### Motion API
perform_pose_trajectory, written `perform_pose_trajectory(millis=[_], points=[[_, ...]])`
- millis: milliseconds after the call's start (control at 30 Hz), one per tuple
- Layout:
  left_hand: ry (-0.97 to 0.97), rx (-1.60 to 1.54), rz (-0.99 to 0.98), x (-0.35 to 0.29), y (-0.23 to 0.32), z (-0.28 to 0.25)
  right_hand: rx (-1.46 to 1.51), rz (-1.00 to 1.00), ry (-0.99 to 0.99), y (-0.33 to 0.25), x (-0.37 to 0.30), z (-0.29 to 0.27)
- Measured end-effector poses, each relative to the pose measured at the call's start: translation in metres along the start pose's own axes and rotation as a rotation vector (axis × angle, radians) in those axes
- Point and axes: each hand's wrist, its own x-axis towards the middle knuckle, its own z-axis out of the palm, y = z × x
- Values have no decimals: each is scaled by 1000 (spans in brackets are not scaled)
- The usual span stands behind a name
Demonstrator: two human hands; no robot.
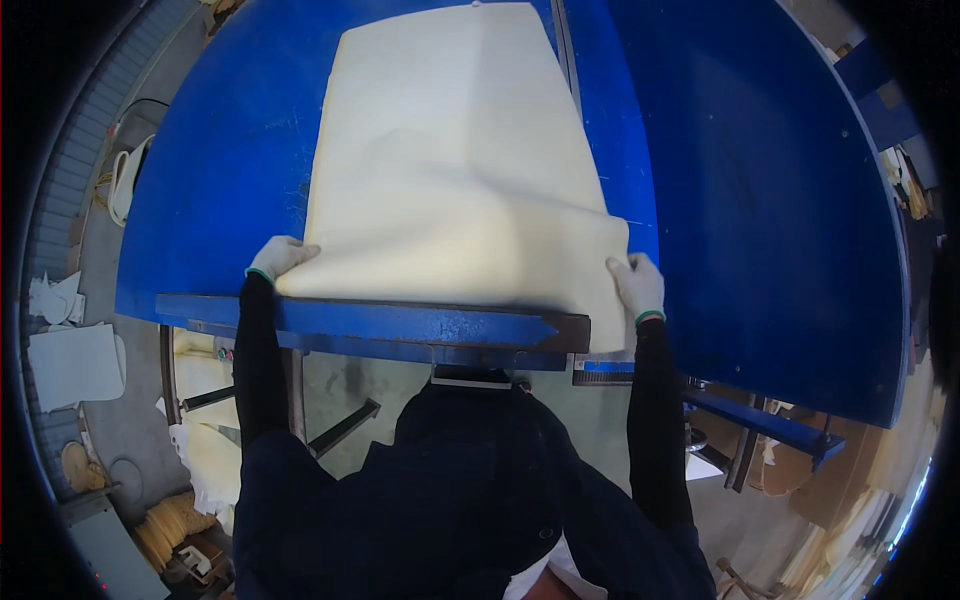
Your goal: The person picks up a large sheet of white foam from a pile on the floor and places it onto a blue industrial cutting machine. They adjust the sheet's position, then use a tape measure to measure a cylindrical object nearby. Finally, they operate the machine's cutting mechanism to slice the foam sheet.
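Head view, mid-frame: left hand and right hand pinch the cream sheet; uneven pulling could crease it.

Left grip and right grip pinch a cream sheet's sides above a blue table.

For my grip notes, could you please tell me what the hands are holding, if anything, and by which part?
The sheet: the left hand grips its left edge, the right hand its right edge, both near the person.
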Motion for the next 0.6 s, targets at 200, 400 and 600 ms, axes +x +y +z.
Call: perform_pose_trajectory(millis=[200, 400, 600], points=[[-30, 243, -22, 1, 7, 19, -77, 61, 47, 23, -10, 23], [-36, 251, -72, -7, 24, 21, -30, 44, 76, 34, -7, 23], [-42, 230, -97, -3, 14, 22, -26, 71, 61, 25, -12, 21]])
